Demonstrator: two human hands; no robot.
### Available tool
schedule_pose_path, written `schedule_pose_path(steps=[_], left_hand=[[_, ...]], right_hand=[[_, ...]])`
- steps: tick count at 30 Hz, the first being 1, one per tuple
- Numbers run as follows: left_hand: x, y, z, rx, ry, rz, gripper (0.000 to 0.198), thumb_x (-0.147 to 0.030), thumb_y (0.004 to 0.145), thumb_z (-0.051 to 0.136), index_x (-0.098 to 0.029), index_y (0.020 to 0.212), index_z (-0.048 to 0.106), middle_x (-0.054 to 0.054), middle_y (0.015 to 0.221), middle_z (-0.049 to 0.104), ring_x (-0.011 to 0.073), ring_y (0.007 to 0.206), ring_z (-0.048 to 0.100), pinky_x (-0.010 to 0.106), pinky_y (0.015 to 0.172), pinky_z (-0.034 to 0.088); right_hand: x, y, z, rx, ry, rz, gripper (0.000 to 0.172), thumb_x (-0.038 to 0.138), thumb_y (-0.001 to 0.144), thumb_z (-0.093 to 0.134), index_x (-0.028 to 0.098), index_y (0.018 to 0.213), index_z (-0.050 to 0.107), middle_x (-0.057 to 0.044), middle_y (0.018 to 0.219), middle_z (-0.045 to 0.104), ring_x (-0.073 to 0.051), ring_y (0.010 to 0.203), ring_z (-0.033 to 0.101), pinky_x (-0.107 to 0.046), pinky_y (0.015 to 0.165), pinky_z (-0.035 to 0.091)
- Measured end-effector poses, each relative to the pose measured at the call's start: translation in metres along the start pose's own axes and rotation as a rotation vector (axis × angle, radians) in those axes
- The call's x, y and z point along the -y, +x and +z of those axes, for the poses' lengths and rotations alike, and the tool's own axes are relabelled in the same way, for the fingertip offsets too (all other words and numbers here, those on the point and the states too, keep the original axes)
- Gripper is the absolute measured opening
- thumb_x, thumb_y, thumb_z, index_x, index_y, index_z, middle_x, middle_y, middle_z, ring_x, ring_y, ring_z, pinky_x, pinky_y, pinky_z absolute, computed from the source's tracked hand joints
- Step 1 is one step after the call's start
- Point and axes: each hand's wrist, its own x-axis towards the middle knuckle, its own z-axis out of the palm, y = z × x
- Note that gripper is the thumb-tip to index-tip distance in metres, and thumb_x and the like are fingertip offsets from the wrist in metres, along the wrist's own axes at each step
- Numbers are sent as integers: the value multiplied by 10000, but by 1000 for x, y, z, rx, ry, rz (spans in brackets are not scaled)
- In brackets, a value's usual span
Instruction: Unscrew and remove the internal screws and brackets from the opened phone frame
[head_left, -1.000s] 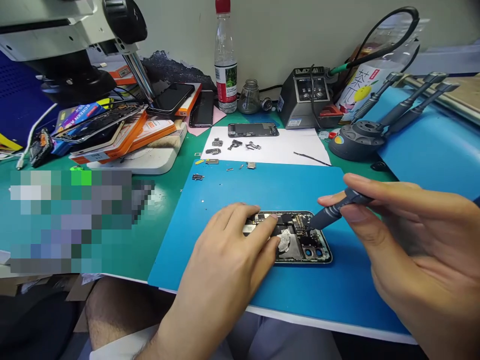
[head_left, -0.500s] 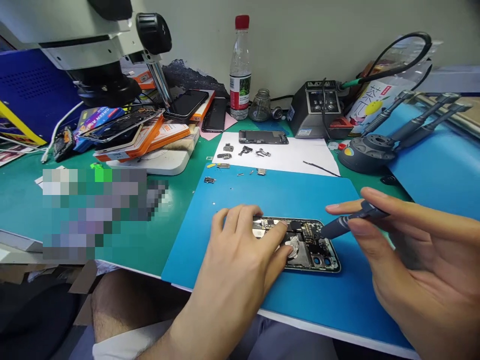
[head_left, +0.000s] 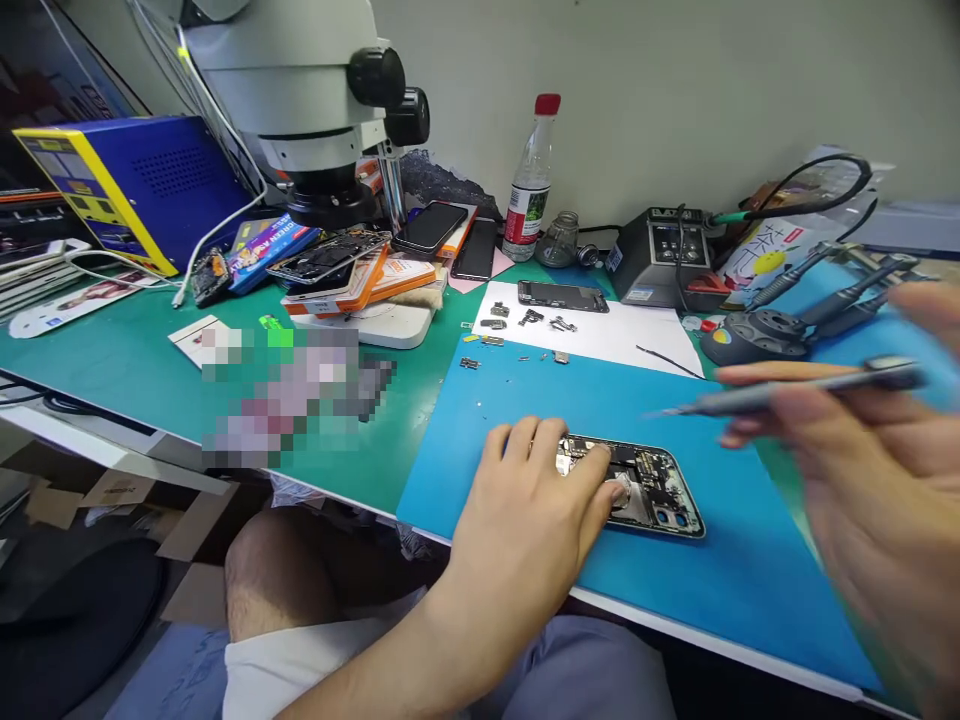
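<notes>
An opened phone [head_left: 645, 488] lies on the blue mat [head_left: 600, 400], its circuit boards and the round camera openings exposed at the right end. My left hand [head_left: 517, 535] grips the phone's left part, thumb and fingers pressed on it, hiding that end. In my right hand [head_left: 877, 480], blurred by motion, is a slim grey screwdriver [head_left: 780, 392] held between thumb and fingers. It lies nearly level above the mat, tip pointing left, apart from the phone.
White paper [head_left: 652, 333] behind carries a dark phone part [head_left: 562, 296] and several small components. Farther back stand a bottle [head_left: 529, 185], a soldering station [head_left: 660, 255] and a screwdriver stand [head_left: 757, 330]. A microscope [head_left: 300, 90] rises at left beside stacked phones [head_left: 330, 258].
The screwdriver has come up off the phone and swung to near level as my right hand moved away right. My left hand stays on the phone. The camera view has turned left.
</notes>
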Motion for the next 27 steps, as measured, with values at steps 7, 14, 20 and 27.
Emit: schedule_pose_path(steps=[7,14,20,27], left_hand=[[-2,0,-1,-20,14,-2,282,-404,1158,501,-264,1291,706,106,1194,665,310,1134,633,483,950,563],[0,0,0,-75,21,13,209,-336,1131,549,-250,1205,725,111,1115,662,302,1045,637,465,905,580],[-1,0,-1,-61,-38,-9,275,-329,1125,576,-282,1365,702,101,1205,689,305,1142,657,497,968,584],[6,-3,-1,-237,-405,-104,267,-233,1123,599,-256,1335,760,72,1245,761,257,1183,668,445,1022,549]], right_hand=[[14,8,58,525,57,304,246,400,998,749,302,1221,785,-49,1128,862,-242,996,832,-386,909,678],[12,8,76,670,196,424,240,371,1001,734,269,1216,765,-65,1172,848,-248,1081,826,-372,949,662],[10,8,66,380,230,373,323,409,979,792,283,1269,728,-63,1146,851,-222,1016,801,-338,886,647],[6,-2,34,30,531,649,574,414,766,981,284,1273,746,1,1006,793,-96,711,672,-171,638,622]])
